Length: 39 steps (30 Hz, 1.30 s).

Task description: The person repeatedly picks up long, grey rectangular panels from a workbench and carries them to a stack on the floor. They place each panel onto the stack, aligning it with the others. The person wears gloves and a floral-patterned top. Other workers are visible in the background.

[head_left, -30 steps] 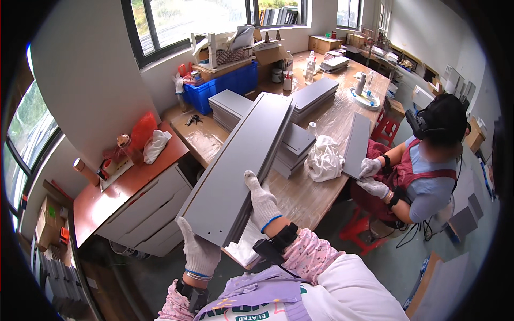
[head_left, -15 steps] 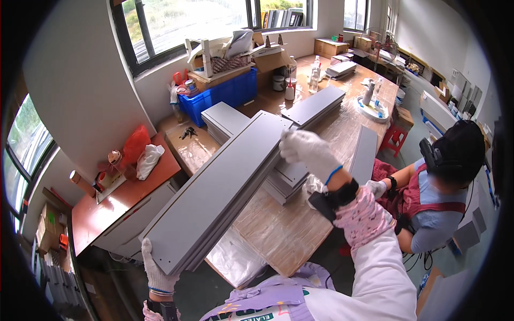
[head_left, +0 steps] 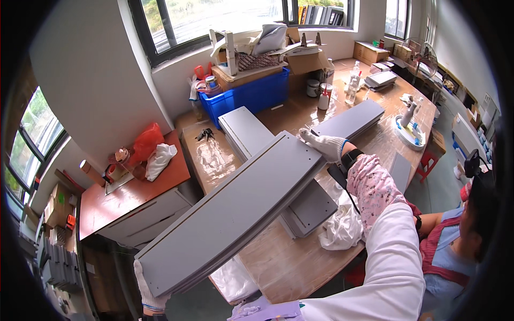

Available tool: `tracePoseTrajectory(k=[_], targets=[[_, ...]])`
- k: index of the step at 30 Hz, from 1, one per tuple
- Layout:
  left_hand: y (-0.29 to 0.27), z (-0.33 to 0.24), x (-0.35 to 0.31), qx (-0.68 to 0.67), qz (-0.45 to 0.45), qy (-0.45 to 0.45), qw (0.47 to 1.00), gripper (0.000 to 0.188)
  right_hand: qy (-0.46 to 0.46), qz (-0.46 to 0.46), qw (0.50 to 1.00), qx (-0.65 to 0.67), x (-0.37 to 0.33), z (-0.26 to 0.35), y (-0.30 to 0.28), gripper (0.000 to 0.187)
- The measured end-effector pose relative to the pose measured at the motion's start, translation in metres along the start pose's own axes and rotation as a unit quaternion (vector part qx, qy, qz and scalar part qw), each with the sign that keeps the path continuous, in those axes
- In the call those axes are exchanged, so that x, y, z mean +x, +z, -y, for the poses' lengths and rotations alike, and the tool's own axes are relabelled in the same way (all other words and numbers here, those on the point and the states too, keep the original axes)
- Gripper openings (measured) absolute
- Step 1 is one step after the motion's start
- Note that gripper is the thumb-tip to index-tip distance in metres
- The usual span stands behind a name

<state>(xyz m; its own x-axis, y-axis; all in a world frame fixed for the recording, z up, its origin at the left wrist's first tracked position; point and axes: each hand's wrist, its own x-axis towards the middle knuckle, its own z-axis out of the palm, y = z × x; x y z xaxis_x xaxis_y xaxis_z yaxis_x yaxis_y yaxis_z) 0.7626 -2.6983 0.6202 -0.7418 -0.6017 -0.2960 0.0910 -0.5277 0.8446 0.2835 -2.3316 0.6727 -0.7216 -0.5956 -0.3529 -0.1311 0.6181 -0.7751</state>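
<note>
A stack of long grey panels (head_left: 225, 211) lies slantwise across other grey panels, its near end jutting past the table edge. Small holes and a groove show on the top one. My left hand (head_left: 147, 289), in a white knit glove, grips the near left corner; its thumb rests on the edge and the fingers underneath are hidden. At the far right corner my right hand (head_left: 327, 147), also gloved, holds the panel end, with part of the fingers out of sight. Shorter grey panels (head_left: 310, 208) lie crosswise beneath, and another grey stack (head_left: 243, 128) sits behind.
The film-covered table (head_left: 284, 267) carries a white cloth (head_left: 342, 227), a further grey stack (head_left: 350, 120), bottles (head_left: 353, 83) and a round white tray (head_left: 409, 136). A blue crate (head_left: 251, 96) stands behind. A red-topped cabinet (head_left: 134, 187) is left; a co-worker (head_left: 447, 251) sits close on the right.
My view has turned, shifting the surroundings rightward. My right hand, earlier raised with bent fingers by the far end, now rests against the far right corner. My left hand stays at the near end.
</note>
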Motion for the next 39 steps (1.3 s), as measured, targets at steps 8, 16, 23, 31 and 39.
tracePoseTrajectory(k=[8, 16, 23, 31, 39], targets=[[0.012, 0.010, 0.013, -0.022, -0.043, -0.026, 0.998, 0.066, 0.044, 0.057, 0.928, 0.366, -0.006, 0.008, 0.004, 0.046], [-0.001, 0.020, 0.026, -0.019, -0.042, -0.036, 0.998, 0.063, 0.039, 0.053, 0.927, 0.368, -0.003, 0.013, 0.003, 0.046], [-0.023, 0.029, 0.025, -0.043, -0.015, -0.013, 0.999, 0.056, -0.002, 0.014, 0.931, 0.365, -0.049, 0.030, 0.018, 0.058], [-0.064, -0.021, 0.007, 0.047, -0.068, -0.048, 0.995, 0.082, -0.056, -0.104, 0.913, 0.391, -0.222, 0.063, 0.073, 0.045], [-0.090, -0.041, 0.029, 0.211, 0.070, -0.056, 0.973, 0.067, 0.005, -0.260, 0.835, 0.485, -0.403, 0.015, 0.261, 0.057]])
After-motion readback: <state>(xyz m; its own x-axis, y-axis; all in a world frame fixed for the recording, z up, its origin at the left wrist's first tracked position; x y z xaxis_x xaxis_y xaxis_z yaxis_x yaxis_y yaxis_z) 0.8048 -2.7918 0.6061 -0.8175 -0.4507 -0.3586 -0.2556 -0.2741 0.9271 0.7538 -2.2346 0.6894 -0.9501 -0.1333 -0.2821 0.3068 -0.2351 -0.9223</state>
